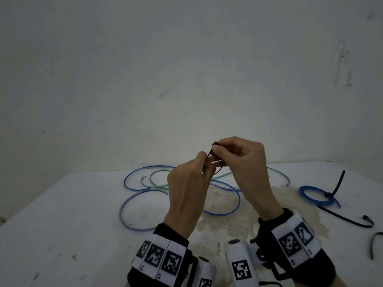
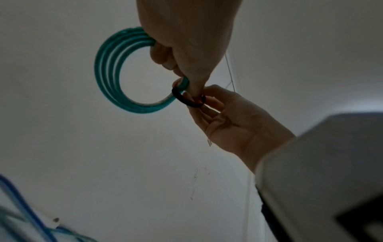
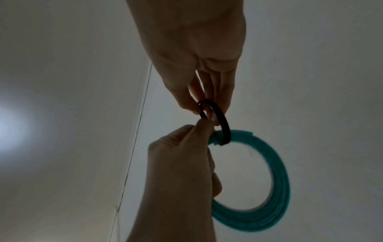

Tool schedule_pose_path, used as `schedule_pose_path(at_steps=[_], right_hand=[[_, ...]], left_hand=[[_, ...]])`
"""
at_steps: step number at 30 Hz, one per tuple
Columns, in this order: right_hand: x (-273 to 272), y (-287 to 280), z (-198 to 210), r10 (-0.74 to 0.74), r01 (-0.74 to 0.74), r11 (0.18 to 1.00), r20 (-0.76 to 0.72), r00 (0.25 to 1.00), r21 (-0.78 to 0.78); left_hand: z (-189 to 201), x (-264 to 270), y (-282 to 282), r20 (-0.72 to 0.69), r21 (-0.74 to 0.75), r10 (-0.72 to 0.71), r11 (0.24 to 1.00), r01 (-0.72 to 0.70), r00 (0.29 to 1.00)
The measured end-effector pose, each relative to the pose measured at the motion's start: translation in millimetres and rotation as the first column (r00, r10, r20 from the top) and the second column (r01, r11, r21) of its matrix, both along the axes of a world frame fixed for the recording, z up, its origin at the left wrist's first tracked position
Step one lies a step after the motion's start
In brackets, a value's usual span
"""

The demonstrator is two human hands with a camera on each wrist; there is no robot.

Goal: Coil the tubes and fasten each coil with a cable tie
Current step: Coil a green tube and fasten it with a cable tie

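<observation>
Both hands are raised above the white table (image 1: 72, 224). My left hand (image 1: 202, 162) grips a small coil of green tube (image 2: 110, 78), several turns wide, also seen as the green coil (image 3: 277, 172) in the right wrist view. A black cable tie (image 3: 225, 124) loops around the coil's turns just beside my left fingertips (image 2: 196, 91). My right hand (image 1: 216, 147) pinches the tie (image 2: 182, 99) between thumb and fingers at its upper end. In the head view the coil is mostly hidden behind my hands; only the tie (image 1: 213, 156) shows.
Loose blue tubes (image 1: 228, 212) and a green tube (image 1: 157, 172) sprawl across the table's middle. A tied blue coil (image 1: 315, 195) lies at the right, with spare black cable ties (image 1: 348, 220) nearby. A grey wall stands close behind the table.
</observation>
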State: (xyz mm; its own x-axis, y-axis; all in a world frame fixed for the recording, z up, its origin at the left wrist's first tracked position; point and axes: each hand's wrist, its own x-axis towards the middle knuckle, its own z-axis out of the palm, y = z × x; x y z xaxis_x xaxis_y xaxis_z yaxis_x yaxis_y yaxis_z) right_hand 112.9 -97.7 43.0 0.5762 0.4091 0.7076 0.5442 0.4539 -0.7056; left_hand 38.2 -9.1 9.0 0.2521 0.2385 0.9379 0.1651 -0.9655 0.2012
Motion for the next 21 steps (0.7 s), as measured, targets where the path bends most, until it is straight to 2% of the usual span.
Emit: schedule_pose_path(at_steps=[6, 11, 14, 16, 18, 21], right_hand=[[8.8, -9.8, 7.5, 0.053, -0.041, 0.987, 0.073, 0.996, -0.155], [11.9, -11.9, 6.4, 0.105, -0.063, 0.962, 0.148, 0.983, -0.265], [12.1, -11.8, 5.3, 0.119, -0.073, 0.958, 0.156, 0.98, -0.276], [14.0, -12.1, 6.2, 0.115, -0.089, 0.971, 0.111, 0.987, -0.221], [15.0, -11.9, 7.3, 0.102, -0.09, 0.986, 0.082, 0.991, -0.138], [12.7, -10.3, 6.9, 0.082, -0.07, 0.992, 0.114, 0.99, -0.104]], left_hand=[[4.9, -8.1, -2.5, -0.068, 0.099, 0.054, 0.994, -0.047, 0.996], [1.8, -6.2, -4.3, -0.069, 0.103, 0.009, 0.995, -0.002, 0.998], [2.9, -6.2, -2.4, -0.038, 0.036, -0.043, 0.998, 0.044, 0.998], [3.7, -5.0, -3.1, -0.002, -0.065, -0.147, 0.987, 0.146, 0.989], [5.1, -3.8, -6.9, 0.005, -0.178, -0.258, 0.95, 0.255, 0.966], [6.6, -0.8, -10.3, 0.065, -0.301, -0.37, 0.878, 0.372, 0.927]])
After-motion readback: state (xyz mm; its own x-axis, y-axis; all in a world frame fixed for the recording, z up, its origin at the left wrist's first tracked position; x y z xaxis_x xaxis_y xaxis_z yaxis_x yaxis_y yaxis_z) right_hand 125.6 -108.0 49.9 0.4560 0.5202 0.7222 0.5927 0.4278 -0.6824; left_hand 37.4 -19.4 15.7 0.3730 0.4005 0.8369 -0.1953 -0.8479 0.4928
